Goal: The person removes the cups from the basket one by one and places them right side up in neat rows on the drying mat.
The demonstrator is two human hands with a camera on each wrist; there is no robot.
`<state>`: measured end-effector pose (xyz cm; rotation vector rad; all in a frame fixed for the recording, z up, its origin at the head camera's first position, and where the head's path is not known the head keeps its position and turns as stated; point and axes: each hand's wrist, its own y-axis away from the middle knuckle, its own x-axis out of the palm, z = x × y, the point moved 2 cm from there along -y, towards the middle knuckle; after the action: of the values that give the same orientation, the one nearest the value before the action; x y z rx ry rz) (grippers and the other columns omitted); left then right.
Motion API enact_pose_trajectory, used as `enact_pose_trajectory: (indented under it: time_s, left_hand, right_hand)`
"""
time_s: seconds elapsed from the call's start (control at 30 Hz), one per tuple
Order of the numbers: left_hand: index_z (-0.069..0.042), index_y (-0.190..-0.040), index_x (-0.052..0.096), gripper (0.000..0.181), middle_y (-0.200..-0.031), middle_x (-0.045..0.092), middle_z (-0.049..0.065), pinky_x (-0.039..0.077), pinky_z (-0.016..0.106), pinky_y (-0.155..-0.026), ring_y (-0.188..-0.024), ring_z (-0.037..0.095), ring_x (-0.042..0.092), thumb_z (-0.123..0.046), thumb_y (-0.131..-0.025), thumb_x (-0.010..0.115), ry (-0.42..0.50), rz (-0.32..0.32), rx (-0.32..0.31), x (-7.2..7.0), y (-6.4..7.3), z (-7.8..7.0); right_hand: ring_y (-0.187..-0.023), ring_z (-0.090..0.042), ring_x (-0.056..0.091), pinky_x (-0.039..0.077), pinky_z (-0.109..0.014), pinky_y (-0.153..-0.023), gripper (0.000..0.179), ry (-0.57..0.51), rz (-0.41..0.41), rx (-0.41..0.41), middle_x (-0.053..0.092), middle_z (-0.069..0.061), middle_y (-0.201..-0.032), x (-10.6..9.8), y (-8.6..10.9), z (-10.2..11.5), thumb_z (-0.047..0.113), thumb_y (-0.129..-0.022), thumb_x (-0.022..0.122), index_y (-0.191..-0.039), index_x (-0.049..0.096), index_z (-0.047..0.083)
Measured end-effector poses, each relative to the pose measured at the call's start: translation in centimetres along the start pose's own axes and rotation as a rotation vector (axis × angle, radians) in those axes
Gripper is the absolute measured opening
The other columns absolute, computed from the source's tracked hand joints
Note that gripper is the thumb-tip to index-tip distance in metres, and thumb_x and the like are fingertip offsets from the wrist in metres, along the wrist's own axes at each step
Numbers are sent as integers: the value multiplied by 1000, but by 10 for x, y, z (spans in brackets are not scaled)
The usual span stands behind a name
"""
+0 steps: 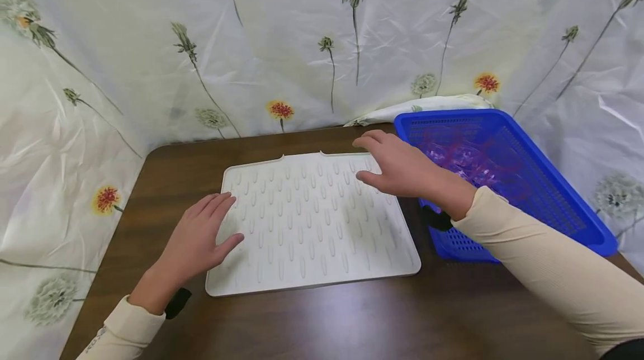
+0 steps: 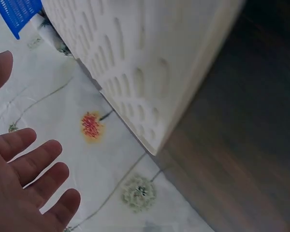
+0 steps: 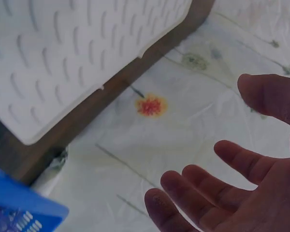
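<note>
The left hand [image 1: 193, 237] and right hand [image 1: 399, 164] stretch forward, well apart, fingers [image 2: 38, 159] loosely extended.

The mat [image 1: 312, 220] is white with ovals, basket [image 1: 460, 244] blue, table [image 1: 347, 321] brown, cloth [image 1: 282, 41] flower-printed.

White mat [image 1: 312, 220]: appeared to be moulded plastic or a similar polymer, with a matt to satin face, textured by rows of elongated relief. Table [image 1: 327, 326]: dark wood-grain surface, smooth, semi-gloss, reflecting light at the front. Basket [image 1: 460, 247]: blue plastic, perforated, with a smooth, slightly glossy rim. Basket contents [image 1: 468, 157]: purple-tinted, shiny, apparently clear plastic; exact material indistinct. Backdrop [image 1: 282, 41]: printed, creased sheeting with a soft sheen. Sleeves [image 1: 533, 251]: matt, cream cloth, finely ribbed.
</note>
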<state>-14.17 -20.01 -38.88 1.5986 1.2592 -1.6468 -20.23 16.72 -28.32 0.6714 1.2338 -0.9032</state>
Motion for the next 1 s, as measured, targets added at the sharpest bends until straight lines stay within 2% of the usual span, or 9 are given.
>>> enact_pose_trajectory:
  time_s: [0.13, 0.3, 0.47, 0.6, 0.77, 1.0]
  left_hand:
    - [1, -139, 51, 74, -143, 55, 20, 42, 58, -106, -132, 38, 49, -42, -84, 73, 1, 16, 20, 2, 7, 9]
    - [-1, -140, 51, 79, -145, 53, 18, 39, 63, -105, -138, 40, 42, -45, -80, 76, 15, 50, 32, 9, 19, 18]
    - [-4, -142, 50, 85, -149, 48, 16, 29, 67, -108, -144, 41, 31, -52, -77, 77, 64, 121, -2, 17, 31, 24]
    - [-5, -144, 47, 94, -152, 42, 17, 24, 70, -107, -145, 43, 25, -59, -74, 76, 130, 207, -37, 23, 39, 29]
    - [-6, -146, 45, 100, -155, 37, 17, 29, 73, -102, -142, 46, 30, -64, -71, 77, 202, 283, -41, 31, 47, 33]
    - [-6, -145, 47, 101, -155, 35, 17, 35, 73, -98, -138, 45, 35, -64, -69, 80, 208, 288, -39, 32, 60, 36]
  right_hand:
    - [-132, -40, 49, 44, -56, -105, 58, 18, -13, 10, 47, -21, -146, -11, 9, -14, 28, -94, 67, -142, 47, 3]
    - [-137, -42, 44, 40, -59, -109, 60, 7, -1, 42, 43, -22, -150, -29, 24, -32, 27, -94, 67, -144, 45, 4]
    - [-137, -41, 44, 39, -61, -108, 59, 3, 26, 95, 44, -21, -150, -42, 40, -60, 28, -94, 67, -144, 46, 6]
    - [-131, -40, 50, 43, -61, -104, 54, 12, 28, 119, 51, -20, -144, -45, 55, -89, 27, -93, 68, -140, 51, 6]
    - [-119, -38, 58, 49, -59, -95, 50, 9, 31, 175, 60, -21, -133, -42, 73, -127, 28, -93, 69, -135, 56, 5]
    - [-109, -38, 64, 52, -55, -86, 40, 13, -23, 207, 68, -21, -120, -36, 91, -162, 23, -93, 68, -127, 63, 2]
